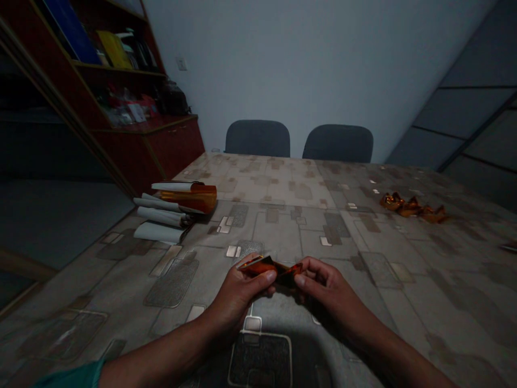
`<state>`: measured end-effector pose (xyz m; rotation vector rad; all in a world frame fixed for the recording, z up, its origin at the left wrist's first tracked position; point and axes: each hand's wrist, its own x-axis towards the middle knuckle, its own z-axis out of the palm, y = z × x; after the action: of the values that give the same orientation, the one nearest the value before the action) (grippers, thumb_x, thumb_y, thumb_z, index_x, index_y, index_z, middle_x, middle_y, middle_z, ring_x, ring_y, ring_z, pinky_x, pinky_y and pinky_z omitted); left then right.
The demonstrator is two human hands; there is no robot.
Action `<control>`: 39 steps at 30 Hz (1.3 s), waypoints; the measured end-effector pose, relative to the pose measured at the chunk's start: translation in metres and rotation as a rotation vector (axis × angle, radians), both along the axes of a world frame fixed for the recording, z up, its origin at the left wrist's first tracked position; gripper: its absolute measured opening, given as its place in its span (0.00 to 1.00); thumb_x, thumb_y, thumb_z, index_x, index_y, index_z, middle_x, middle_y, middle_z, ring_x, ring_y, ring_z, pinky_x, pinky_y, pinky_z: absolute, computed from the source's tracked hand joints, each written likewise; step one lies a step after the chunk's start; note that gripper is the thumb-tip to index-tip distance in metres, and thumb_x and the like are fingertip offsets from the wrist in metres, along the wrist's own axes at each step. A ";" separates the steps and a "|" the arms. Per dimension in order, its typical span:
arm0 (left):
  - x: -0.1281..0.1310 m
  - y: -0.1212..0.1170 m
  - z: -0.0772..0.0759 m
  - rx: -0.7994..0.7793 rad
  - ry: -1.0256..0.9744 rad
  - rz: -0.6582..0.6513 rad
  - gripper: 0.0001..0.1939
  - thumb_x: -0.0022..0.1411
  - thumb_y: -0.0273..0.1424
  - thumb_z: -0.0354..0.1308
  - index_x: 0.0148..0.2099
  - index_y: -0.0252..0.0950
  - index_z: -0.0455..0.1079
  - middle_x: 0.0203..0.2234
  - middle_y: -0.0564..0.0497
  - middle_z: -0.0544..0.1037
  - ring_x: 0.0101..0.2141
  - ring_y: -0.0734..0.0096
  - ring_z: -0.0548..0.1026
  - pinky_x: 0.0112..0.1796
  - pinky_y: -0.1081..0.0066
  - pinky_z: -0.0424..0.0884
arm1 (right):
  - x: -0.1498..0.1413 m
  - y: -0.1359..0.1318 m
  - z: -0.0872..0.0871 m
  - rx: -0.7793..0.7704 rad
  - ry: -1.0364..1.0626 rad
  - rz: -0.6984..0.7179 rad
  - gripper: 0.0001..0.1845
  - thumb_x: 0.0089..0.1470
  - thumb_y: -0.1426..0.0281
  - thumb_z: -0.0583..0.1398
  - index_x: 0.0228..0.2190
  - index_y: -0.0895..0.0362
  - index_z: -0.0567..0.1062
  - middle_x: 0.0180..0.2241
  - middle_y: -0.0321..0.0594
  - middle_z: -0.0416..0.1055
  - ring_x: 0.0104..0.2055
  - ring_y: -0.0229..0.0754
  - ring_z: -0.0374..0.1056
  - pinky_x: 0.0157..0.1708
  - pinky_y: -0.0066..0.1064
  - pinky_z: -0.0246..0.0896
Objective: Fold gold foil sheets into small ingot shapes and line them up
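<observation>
Between my two hands is a small piece of folded shiny gold-orange foil paper (pixel 262 265), raised just above the table. My left hand (pixel 248 283) pinches its left end, thumb lying across the front. At the right end, my right hand (pixel 321 280) grips it between thumb and curled fingers. The fingertips behind the paper are partly hidden. Off to the right on the table, several finished-looking folded gold foil pieces (pixel 414 206) sit in a row. On the left lies a stack of bent foil sheets (pixel 189 198), gold on one face and pale on the other.
The table (pixel 278 226) has a patterned cover with rounded rectangles. Two grey chairs (pixel 257 137) stand at its far edge, against a plain wall. A red-brown cabinet (pixel 173 143) with loaded shelves rises at the back left. Something small and dark (pixel 511 246) shows at the right edge.
</observation>
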<state>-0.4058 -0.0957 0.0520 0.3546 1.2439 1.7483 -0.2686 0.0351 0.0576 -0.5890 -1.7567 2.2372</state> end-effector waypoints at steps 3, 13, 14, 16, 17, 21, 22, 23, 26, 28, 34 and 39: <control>-0.001 -0.001 0.002 0.006 0.003 -0.049 0.19 0.47 0.35 0.75 0.36 0.33 0.72 0.31 0.50 0.79 0.30 0.73 0.74 0.31 0.74 0.72 | 0.000 0.000 0.000 0.048 -0.002 -0.022 0.18 0.53 0.55 0.66 0.30 0.57 0.71 0.22 0.32 0.64 0.23 0.34 0.56 0.24 0.28 0.45; -0.002 -0.002 0.008 0.048 0.242 0.115 0.18 0.52 0.31 0.70 0.39 0.39 0.63 0.35 0.53 0.74 0.33 0.71 0.75 0.33 0.72 0.73 | 0.002 0.000 0.003 0.098 -0.056 -0.063 0.17 0.51 0.56 0.64 0.28 0.56 0.69 0.21 0.34 0.65 0.22 0.36 0.56 0.24 0.30 0.46; -0.003 -0.002 0.009 0.044 0.350 0.153 0.16 0.53 0.29 0.68 0.38 0.39 0.63 0.37 0.52 0.74 0.36 0.69 0.75 0.36 0.71 0.72 | 0.002 -0.001 0.003 0.095 -0.060 -0.060 0.17 0.51 0.56 0.64 0.28 0.56 0.69 0.21 0.34 0.65 0.22 0.36 0.57 0.23 0.30 0.46; -0.005 -0.003 0.012 0.021 0.632 0.194 0.11 0.54 0.26 0.66 0.35 0.38 0.65 0.41 0.50 0.71 0.43 0.65 0.73 0.41 0.69 0.71 | 0.001 -0.001 0.002 0.083 -0.058 -0.057 0.17 0.51 0.56 0.64 0.28 0.55 0.69 0.21 0.34 0.66 0.21 0.35 0.57 0.23 0.30 0.45; -0.007 -0.004 0.013 0.005 0.782 0.196 0.09 0.55 0.26 0.65 0.32 0.38 0.66 0.42 0.49 0.70 0.45 0.63 0.72 0.43 0.68 0.69 | 0.001 -0.001 0.001 0.077 -0.053 -0.056 0.16 0.51 0.56 0.64 0.28 0.56 0.69 0.21 0.35 0.67 0.21 0.35 0.57 0.23 0.30 0.45; -0.012 -0.007 0.012 -0.016 1.218 0.175 0.07 0.59 0.25 0.63 0.29 0.37 0.69 0.41 0.48 0.67 0.43 0.63 0.70 0.44 0.66 0.66 | 0.001 -0.001 -0.001 0.060 -0.017 -0.056 0.15 0.53 0.58 0.64 0.28 0.56 0.70 0.23 0.37 0.70 0.22 0.36 0.59 0.24 0.30 0.48; -0.013 -0.008 0.011 -0.014 1.277 0.172 0.07 0.59 0.25 0.63 0.30 0.37 0.69 0.41 0.48 0.67 0.43 0.63 0.70 0.44 0.65 0.66 | 0.001 -0.001 -0.001 0.054 -0.012 -0.057 0.15 0.53 0.58 0.64 0.28 0.56 0.70 0.23 0.37 0.70 0.22 0.36 0.59 0.24 0.31 0.49; -0.013 -0.008 0.010 -0.014 1.325 0.164 0.07 0.59 0.25 0.63 0.30 0.37 0.69 0.41 0.47 0.68 0.42 0.62 0.70 0.44 0.64 0.66 | 0.001 0.000 -0.002 0.050 -0.007 -0.059 0.14 0.53 0.58 0.64 0.28 0.56 0.70 0.23 0.36 0.70 0.22 0.36 0.59 0.24 0.31 0.50; -0.015 -0.008 0.008 -0.006 1.410 0.112 0.04 0.61 0.25 0.61 0.34 0.38 0.70 0.39 0.47 0.69 0.42 0.61 0.71 0.44 0.63 0.66 | 0.002 0.000 -0.004 0.053 0.008 -0.066 0.13 0.54 0.60 0.64 0.28 0.55 0.70 0.23 0.35 0.69 0.22 0.36 0.59 0.24 0.30 0.50; -0.016 -0.009 0.008 0.005 1.416 0.071 0.02 0.62 0.26 0.61 0.36 0.38 0.72 0.38 0.47 0.70 0.41 0.61 0.71 0.43 0.62 0.67 | 0.002 0.000 -0.004 0.054 0.012 -0.072 0.12 0.54 0.60 0.64 0.28 0.55 0.71 0.22 0.34 0.68 0.22 0.35 0.58 0.23 0.30 0.49; -0.015 -0.009 0.012 -0.013 1.185 0.076 0.02 0.61 0.27 0.63 0.38 0.39 0.73 0.47 0.45 0.73 0.51 0.58 0.71 0.51 0.61 0.64 | 0.002 -0.001 0.003 0.082 -0.027 -0.067 0.17 0.52 0.56 0.65 0.28 0.55 0.70 0.22 0.34 0.67 0.22 0.36 0.58 0.23 0.29 0.48; -0.015 -0.003 0.006 0.022 0.446 0.040 0.24 0.55 0.28 0.68 0.53 0.41 0.65 0.50 0.45 0.75 0.46 0.61 0.76 0.46 0.64 0.71 | 0.002 -0.001 0.008 0.112 -0.022 -0.053 0.17 0.52 0.55 0.64 0.28 0.55 0.70 0.22 0.33 0.65 0.23 0.36 0.57 0.24 0.30 0.48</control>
<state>-0.4204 -0.0983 0.0578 0.7688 1.5510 1.7737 -0.2662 0.0339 0.0659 -0.6303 -1.8406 2.0889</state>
